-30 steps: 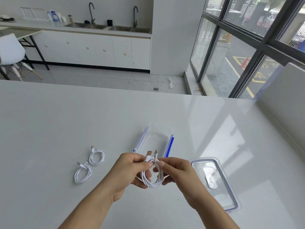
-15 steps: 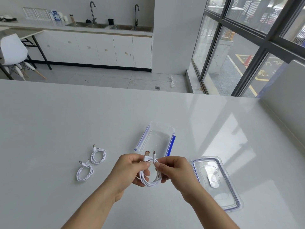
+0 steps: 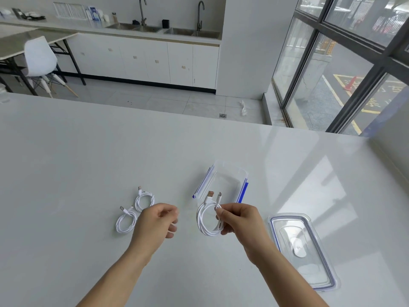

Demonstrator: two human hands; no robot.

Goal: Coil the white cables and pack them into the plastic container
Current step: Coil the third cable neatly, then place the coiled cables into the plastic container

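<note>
My right hand point(image 3: 240, 218) pinches a coiled white cable point(image 3: 204, 218) just above the table; its two plugs stick up in front of the clear plastic container point(image 3: 223, 173), which has blue side clips and stands open with nothing visible inside. My left hand point(image 3: 157, 222) hangs apart from that coil, fingers loosely curled and holding nothing. Two more coiled white cables lie on the table to its left: the farther coil point(image 3: 144, 199) and the nearer coil point(image 3: 125, 222).
The container's clear lid point(image 3: 309, 269) with a blue seal lies flat to the right of my right hand. The white table point(image 3: 66, 162) stretches wide all around. Beyond its far edge are the floor, cabinets with sinks, a chair and big windows.
My left hand has let go of the coiled cable and moved left. My right hand alone now holds the coil.
</note>
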